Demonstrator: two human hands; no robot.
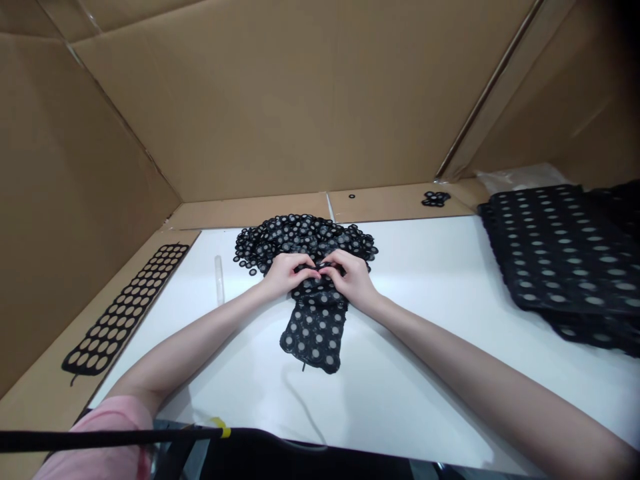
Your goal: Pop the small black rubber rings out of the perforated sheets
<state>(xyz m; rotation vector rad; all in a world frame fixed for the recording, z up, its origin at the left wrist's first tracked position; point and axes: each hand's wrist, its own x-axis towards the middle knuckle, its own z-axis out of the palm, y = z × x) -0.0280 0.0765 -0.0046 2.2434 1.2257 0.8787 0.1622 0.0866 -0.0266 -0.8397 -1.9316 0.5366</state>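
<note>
A black sheet with rows of pale round spots (316,333) lies on the white table, its lower end flat towards me. Its upper part is bunched between my two hands. My left hand (290,273) pinches it from the left, thumb and forefinger together. From the right, my right hand (353,277) pinches it close beside the left fingertips. Just behind the hands spreads a heap of small black rings with pale centres (300,233). The exact spot under the fingertips is too small to make out.
A stack of black spotted sheets (565,253) lies at the right. An emptied black lattice (125,310) rests on cardboard at the left, near a clear tube (219,279). Small black pieces (435,199) lie at the back. Cardboard walls (300,100) surround the white table (425,373).
</note>
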